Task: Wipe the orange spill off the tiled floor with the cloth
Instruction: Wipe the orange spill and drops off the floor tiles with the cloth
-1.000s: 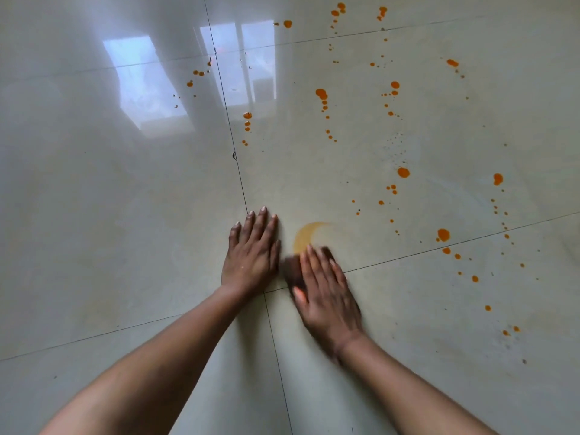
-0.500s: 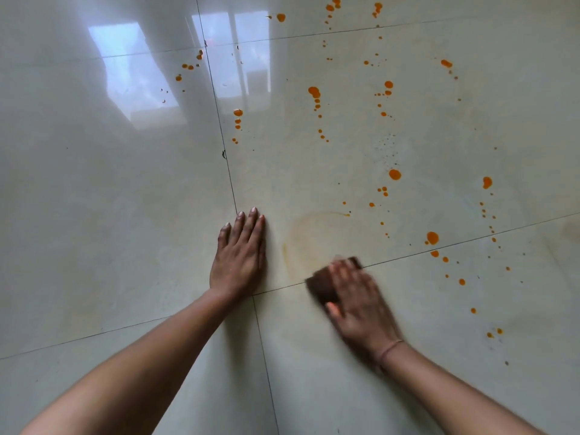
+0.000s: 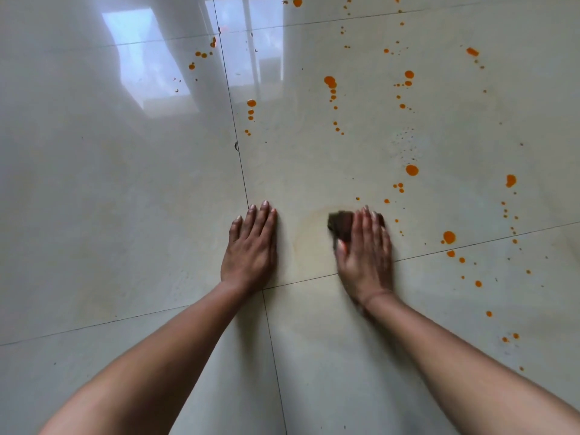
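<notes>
My right hand [image 3: 365,255] presses flat on a dark brown cloth [image 3: 340,226], which sticks out from under the fingers on the left. A faint pale-orange smear [image 3: 309,237] lies on the tile between my hands. My left hand [image 3: 251,249] rests flat on the floor, fingers together, holding nothing. Orange drops [image 3: 411,170] are scattered over the glossy cream tiles ahead and to the right, with a larger one [image 3: 449,237] close to my right hand.
Dark grout lines [image 3: 238,152] cross the floor and meet just below my left hand. A bright window reflection [image 3: 150,64] lies on the tiles at the upper left. More orange drops [image 3: 251,103] dot the area near the vertical grout line.
My right hand slid the cloth rightward and away from me across the tile. The solid orange arc by the cloth has been spread into a faint smear. My left hand stayed planted.
</notes>
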Demonstrator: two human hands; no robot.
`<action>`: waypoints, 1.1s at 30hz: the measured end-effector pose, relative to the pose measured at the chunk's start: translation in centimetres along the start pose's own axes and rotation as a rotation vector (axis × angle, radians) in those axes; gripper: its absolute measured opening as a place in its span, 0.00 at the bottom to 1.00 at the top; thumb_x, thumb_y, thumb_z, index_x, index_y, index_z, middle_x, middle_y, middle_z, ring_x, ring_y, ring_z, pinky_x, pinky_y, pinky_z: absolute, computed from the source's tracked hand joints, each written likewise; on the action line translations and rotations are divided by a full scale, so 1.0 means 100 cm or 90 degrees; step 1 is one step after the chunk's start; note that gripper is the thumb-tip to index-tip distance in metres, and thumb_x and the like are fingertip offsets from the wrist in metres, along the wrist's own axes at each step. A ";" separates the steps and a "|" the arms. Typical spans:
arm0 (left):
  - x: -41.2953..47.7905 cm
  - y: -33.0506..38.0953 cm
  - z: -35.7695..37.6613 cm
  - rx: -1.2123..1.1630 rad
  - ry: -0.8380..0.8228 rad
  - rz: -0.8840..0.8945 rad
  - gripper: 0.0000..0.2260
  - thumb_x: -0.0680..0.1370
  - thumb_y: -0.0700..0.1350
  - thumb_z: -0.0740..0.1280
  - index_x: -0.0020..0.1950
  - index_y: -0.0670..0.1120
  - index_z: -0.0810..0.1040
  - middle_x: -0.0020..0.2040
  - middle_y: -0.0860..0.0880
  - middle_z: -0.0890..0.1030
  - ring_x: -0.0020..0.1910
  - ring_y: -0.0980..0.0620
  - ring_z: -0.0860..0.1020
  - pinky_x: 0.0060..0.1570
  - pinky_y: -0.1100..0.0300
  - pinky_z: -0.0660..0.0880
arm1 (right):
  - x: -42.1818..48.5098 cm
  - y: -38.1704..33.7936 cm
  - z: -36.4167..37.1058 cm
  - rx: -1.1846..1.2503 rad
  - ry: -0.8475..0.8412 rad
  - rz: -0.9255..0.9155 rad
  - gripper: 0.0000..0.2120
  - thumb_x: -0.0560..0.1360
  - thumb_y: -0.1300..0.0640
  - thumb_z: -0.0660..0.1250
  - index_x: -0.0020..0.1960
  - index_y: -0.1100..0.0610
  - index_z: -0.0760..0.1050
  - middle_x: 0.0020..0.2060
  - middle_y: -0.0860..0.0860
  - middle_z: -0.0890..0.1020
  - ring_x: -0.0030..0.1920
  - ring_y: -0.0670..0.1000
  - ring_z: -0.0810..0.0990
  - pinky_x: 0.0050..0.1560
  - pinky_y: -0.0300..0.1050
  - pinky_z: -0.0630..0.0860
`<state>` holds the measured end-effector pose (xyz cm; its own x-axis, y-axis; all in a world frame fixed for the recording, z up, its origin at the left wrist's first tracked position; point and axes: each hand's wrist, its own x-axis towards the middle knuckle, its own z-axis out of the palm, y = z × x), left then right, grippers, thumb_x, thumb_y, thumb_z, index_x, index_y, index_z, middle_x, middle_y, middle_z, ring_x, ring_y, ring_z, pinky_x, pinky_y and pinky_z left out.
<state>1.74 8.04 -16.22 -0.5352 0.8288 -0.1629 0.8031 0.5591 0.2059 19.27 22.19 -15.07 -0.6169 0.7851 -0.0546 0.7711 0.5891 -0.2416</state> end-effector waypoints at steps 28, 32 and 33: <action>0.001 0.001 -0.002 0.006 0.000 0.002 0.25 0.81 0.49 0.48 0.79 0.47 0.55 0.80 0.49 0.53 0.78 0.47 0.51 0.73 0.51 0.45 | -0.080 -0.008 0.009 -0.014 -0.068 -0.198 0.33 0.76 0.46 0.56 0.76 0.61 0.59 0.76 0.55 0.58 0.76 0.54 0.57 0.74 0.50 0.53; 0.000 0.003 -0.002 0.001 0.011 -0.008 0.25 0.81 0.48 0.49 0.79 0.47 0.56 0.80 0.49 0.54 0.78 0.47 0.52 0.74 0.49 0.47 | -0.088 0.055 -0.009 -0.027 -0.068 -0.176 0.33 0.75 0.45 0.55 0.77 0.60 0.59 0.77 0.54 0.58 0.76 0.54 0.58 0.74 0.51 0.54; 0.001 0.003 -0.001 -0.001 0.007 -0.011 0.25 0.81 0.47 0.50 0.79 0.47 0.55 0.80 0.48 0.53 0.78 0.46 0.51 0.74 0.49 0.47 | -0.071 0.051 -0.009 -0.027 -0.043 -0.089 0.33 0.76 0.46 0.54 0.76 0.61 0.59 0.76 0.56 0.59 0.76 0.55 0.57 0.74 0.49 0.51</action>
<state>1.87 8.30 -16.05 -0.5515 0.8195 -0.1559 0.7936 0.5730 0.2047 27.76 19.79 -15.04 -0.7273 0.6806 -0.0888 0.6815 0.7008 -0.2108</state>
